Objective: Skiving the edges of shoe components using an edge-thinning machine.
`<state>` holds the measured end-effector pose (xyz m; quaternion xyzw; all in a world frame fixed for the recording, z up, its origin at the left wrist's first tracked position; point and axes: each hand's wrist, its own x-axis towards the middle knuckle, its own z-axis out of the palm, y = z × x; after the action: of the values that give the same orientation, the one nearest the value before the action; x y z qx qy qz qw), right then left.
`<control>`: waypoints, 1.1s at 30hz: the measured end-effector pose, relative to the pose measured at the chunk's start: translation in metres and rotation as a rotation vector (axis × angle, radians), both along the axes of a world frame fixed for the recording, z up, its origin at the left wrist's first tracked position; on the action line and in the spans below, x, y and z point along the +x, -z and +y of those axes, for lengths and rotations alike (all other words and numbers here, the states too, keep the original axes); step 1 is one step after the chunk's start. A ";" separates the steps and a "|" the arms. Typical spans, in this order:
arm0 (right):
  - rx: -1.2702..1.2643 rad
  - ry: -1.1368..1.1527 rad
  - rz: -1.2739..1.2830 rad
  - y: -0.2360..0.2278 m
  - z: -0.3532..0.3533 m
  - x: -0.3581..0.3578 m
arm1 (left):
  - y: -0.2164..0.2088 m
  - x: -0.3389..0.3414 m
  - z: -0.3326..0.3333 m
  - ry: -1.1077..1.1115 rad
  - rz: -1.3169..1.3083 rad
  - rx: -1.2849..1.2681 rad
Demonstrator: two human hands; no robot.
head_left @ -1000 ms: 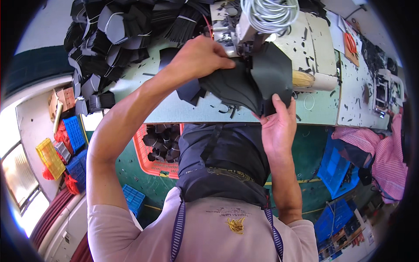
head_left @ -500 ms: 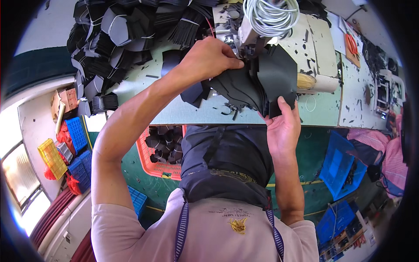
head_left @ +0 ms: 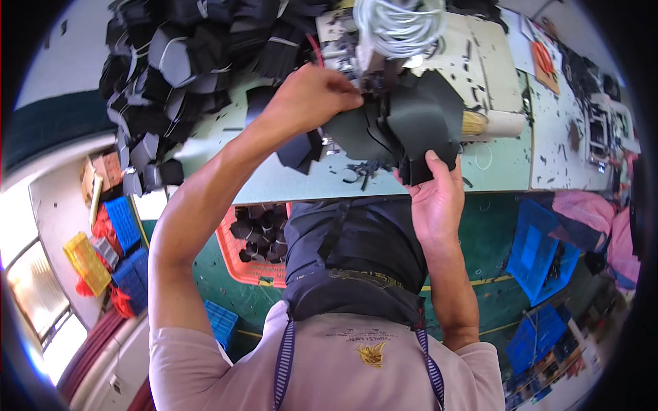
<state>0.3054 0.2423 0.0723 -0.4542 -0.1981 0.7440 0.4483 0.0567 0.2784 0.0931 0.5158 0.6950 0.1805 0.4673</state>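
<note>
My right hand (head_left: 439,198) grips the lower edge of a fanned stack of black sheet pieces (head_left: 428,120), thumb on top and fingers underneath. The stack is tilted up under the head of a machine (head_left: 373,79). With thumb and forefinger, my left hand (head_left: 315,99) pinches the upper edge of a black piece (head_left: 360,133) that spreads leftward from the stack. Its fingertips are close beside the machine's head, and the work point there is partly hidden. Another dark piece (head_left: 298,152) lies under my left wrist, on the pale table (head_left: 260,181).
Tied bundles of black pieces (head_left: 164,58) are heaped at the back left. A coil of white cable (head_left: 397,27) hangs over the machine. Black scraps (head_left: 363,172) litter the table. Below its edge, an orange basket (head_left: 264,277) holds more bundles; a blue crate (head_left: 538,253) stands right.
The whole view has shifted slightly, carrying hands and machine leftward in the picture. Fewer layers fan out between my hands; both keep their hold.
</note>
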 end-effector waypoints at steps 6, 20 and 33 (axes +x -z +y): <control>-0.008 0.018 0.027 0.003 -0.009 0.004 | -0.008 0.007 -0.016 -0.115 -0.149 -0.186; 0.070 0.163 0.045 0.012 -0.018 0.012 | 0.015 0.042 -0.067 -0.215 -0.553 -0.160; 0.170 -0.482 -0.144 -0.002 -0.053 0.031 | -0.014 0.023 -0.139 -0.157 -0.782 -0.372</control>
<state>0.3364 0.1890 0.0747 -0.4065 -0.3937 0.7756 0.2795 0.0797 0.1394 0.1073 0.2614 0.5237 0.2687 0.7650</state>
